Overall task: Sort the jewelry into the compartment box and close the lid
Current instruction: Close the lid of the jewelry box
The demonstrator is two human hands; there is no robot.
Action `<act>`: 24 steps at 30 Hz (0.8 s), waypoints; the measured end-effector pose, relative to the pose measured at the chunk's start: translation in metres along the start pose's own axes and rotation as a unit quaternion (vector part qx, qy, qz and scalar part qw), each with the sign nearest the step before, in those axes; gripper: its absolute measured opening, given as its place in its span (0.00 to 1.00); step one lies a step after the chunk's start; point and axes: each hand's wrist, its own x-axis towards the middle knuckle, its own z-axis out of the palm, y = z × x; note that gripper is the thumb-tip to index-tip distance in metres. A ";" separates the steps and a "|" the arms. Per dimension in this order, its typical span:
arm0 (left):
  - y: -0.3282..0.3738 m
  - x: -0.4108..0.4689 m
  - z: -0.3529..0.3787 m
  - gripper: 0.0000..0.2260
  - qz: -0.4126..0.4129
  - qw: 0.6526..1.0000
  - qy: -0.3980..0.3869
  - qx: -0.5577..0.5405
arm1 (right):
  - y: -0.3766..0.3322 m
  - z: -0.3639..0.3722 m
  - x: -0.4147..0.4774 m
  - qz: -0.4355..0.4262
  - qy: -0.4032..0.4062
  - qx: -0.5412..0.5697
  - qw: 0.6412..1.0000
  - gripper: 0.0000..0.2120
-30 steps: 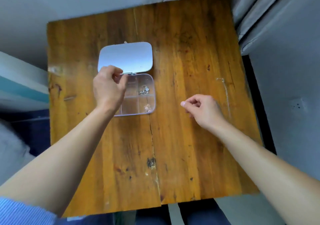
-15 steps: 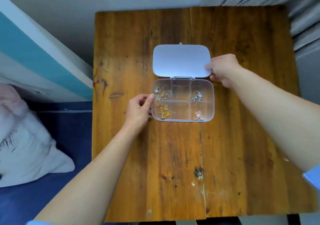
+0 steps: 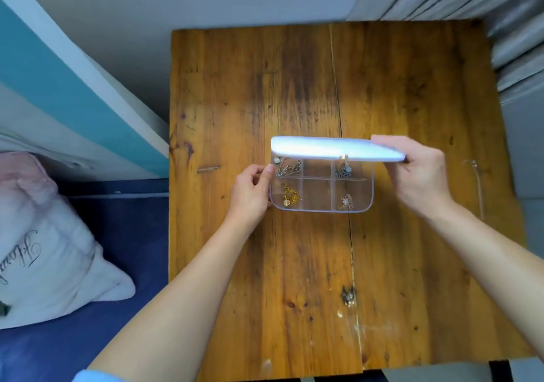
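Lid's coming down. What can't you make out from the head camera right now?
- Back edge of the compartment box: covered by the lid.
- Lid: motion-blurred.
- Jewelry pieces: too small to identify.
- Thin chain near the table edge: faint.

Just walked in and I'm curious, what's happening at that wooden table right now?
A person is closing a clear compartment box of sorted jewelry. The right hand grips the lid at its right end, partway down over the tray. The left hand steadies the box's left edge. Four compartments hold pieces, including a gold chain. A thin chain lies unsorted on the table, near its right edge.
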 end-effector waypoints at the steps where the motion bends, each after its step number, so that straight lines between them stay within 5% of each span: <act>1: 0.000 -0.001 0.001 0.12 -0.008 1.000 0.001 0.008 | 0.002 0.001 -0.009 -0.030 -0.022 -0.030 0.999 0.12; 7: 0.004 -0.005 0.010 0.27 -0.052 0.998 0.036 0.019 | 0.014 0.003 -0.031 -0.093 -0.097 -0.139 0.981 0.17; 11: -0.001 -0.013 0.019 0.24 0.039 0.988 0.066 0.132 | 0.011 0.004 -0.040 -0.095 -0.124 -0.180 0.971 0.18; 17: -0.010 -0.030 0.032 0.20 0.146 0.907 0.134 0.370 | 0.012 0.014 -0.052 -0.043 -0.158 -0.178 0.970 0.23; 24: -0.016 -0.031 0.030 0.25 0.219 0.854 0.092 0.463 | 0.017 0.018 -0.054 -0.034 -0.161 -0.195 0.967 0.25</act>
